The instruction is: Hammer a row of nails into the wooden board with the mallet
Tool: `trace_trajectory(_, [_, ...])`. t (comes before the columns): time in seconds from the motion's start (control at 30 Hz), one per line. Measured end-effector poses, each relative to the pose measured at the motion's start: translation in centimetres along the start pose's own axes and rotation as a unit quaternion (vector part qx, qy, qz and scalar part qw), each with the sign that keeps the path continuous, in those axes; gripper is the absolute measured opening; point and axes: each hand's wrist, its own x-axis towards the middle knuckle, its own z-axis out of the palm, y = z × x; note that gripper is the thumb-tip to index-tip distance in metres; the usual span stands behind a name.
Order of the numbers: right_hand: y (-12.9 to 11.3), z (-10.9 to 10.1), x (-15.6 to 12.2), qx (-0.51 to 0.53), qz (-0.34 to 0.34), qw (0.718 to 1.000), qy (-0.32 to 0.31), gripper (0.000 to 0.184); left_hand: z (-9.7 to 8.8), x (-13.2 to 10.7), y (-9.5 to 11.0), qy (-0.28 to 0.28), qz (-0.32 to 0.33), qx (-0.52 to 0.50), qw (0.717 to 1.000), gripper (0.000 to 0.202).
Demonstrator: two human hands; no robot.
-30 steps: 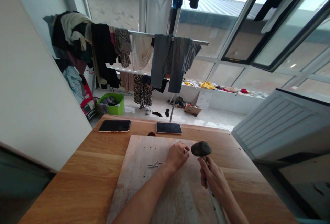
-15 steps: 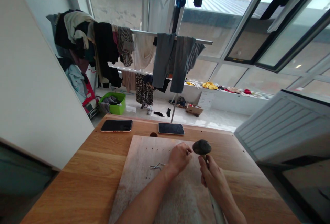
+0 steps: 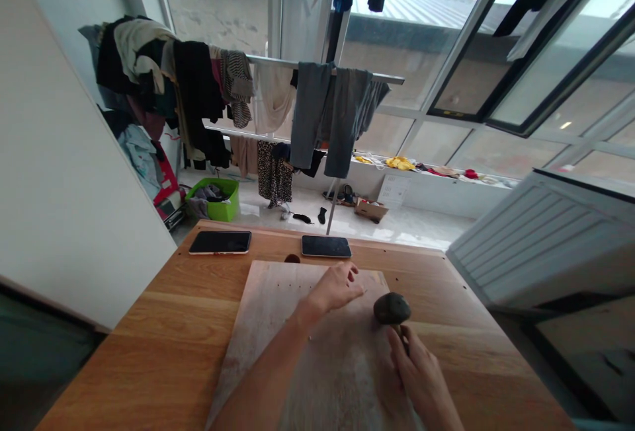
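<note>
My left hand rests on the far part of a pale wooden board, its fingertips drawn together in a loose pinch. Whatever sits between them is too small to make out. My right hand is wrapped round the handle of a hammer. Its dark rounded head hangs just above the board, to the right of my left hand and a short gap from it. My left forearm hides the middle of the board.
The board lies on an orange-brown wooden table. Two dark phones lie flat near the table's far edge. Beyond stand a rack of hanging clothes, a green bin and large windows.
My left hand has slid forward toward the board's far edge. The hammer head has dropped lower and nearer to me. The loose nails seen earlier are now behind my forearm.
</note>
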Motion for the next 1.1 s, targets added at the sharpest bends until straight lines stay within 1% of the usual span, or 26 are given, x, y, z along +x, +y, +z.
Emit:
trace_trajectory(0.03, [0.3, 0.2, 0.0, -0.006, 0.002, 1.000, -0.002, 0.037, -1.3, -0.4, 0.2, -0.030, 0.008, 0.034, 0.999, 0.033])
trace_trajectory(0.1, [0.8, 0.5, 0.0, -0.014, 0.020, 1.000, -0.003, 0.039, -3.7, -1.2, 0.6, -0.089, 0.000, 0.106, 0.990, 0.027])
trace_trajectory(0.17, [0.9, 0.7, 0.0, -0.017, 0.043, 0.999, -0.005, 0.045, -4.9, -2.0, 0.8, -0.125, -0.010, 0.166, 0.978, 0.028])
trace_trajectory(0.2, [0.9, 0.8, 0.0, -0.019, 0.045, 0.999, -0.005, 0.046, -5.0, -2.2, 0.8, -0.131, -0.015, 0.193, 0.972, 0.031])
trace_trajectory(0.27, [1.0, 0.9, 0.0, -0.025, 0.028, 0.999, 0.008, 0.044, -4.2, -2.6, 0.6, -0.126, -0.022, 0.236, 0.963, 0.038])
trace_trajectory(0.33, [1.2, 0.9, 0.0, -0.028, 0.004, 0.999, 0.031, 0.041, -2.6, -2.6, 0.3, -0.102, -0.027, 0.257, 0.961, 0.040])
trace_trajectory(0.43, [1.3, 0.8, 0.0, -0.029, -0.008, 0.999, 0.037, 0.038, -0.5, -2.7, 0.2, -0.050, -0.016, 0.253, 0.966, 0.025])
trace_trajectory(0.5, [1.2, 0.7, 0.0, -0.034, -0.003, 0.999, 0.026, 0.038, -0.2, -2.7, 0.6, -0.040, -0.004, 0.261, 0.965, 0.020])
trace_trajectory(0.6, [1.1, 0.6, -0.1, -0.034, -0.001, 0.999, 0.016, 0.039, -0.9, -2.4, 1.2, -0.059, 0.008, 0.272, 0.960, 0.019])
trace_trajectory(0.67, [1.1, 0.6, -0.1, -0.031, -0.008, 0.999, 0.013, 0.040, -1.4, -1.9, 1.2, -0.053, 0.027, 0.234, 0.970, 0.016])
trace_trajectory(0.73, [1.2, 0.7, -0.1, -0.029, -0.013, 0.999, 0.015, 0.040, -1.5, -1.2, 0.7, -0.027, 0.063, 0.144, 0.987, 0.011])
trace_trajectory(0.8, [1.3, 0.7, -0.1, -0.024, -0.005, 1.000, 0.013, 0.041, -1.0, -0.5, -0.1, 0.011, 0.091, 0.030, 0.995, 0.012])
trace_trajectory(0.87, [1.3, 0.8, -0.1, -0.016, 0.009, 1.000, 0.011, 0.043, -0.2, -0.1, -1.1, 0.045, 0.094, -0.062, 0.993, 0.013])
trace_trajectory(0.9, [1.4, 0.9, -0.1, -0.013, 0.012, 1.000, 0.012, 0.044, 0.2, 0.0, -1.5, 0.055, 0.089, -0.090, 0.990, 0.012])
trace_trajectory(1.0, [1.5, 1.0, 0.0, -0.012, 0.007, 1.000, 0.020, 0.042, 1.2, -0.1, -2.4, 0.050, 0.086, -0.116, 0.988, 0.014])
trace_trajectory(1.1, [1.4, 0.9, 0.0, -0.013, 0.002, 0.999, 0.030, 0.040, 1.3, -0.2, -2.7, 0.049, 0.096, -0.091, 0.990, 0.018])
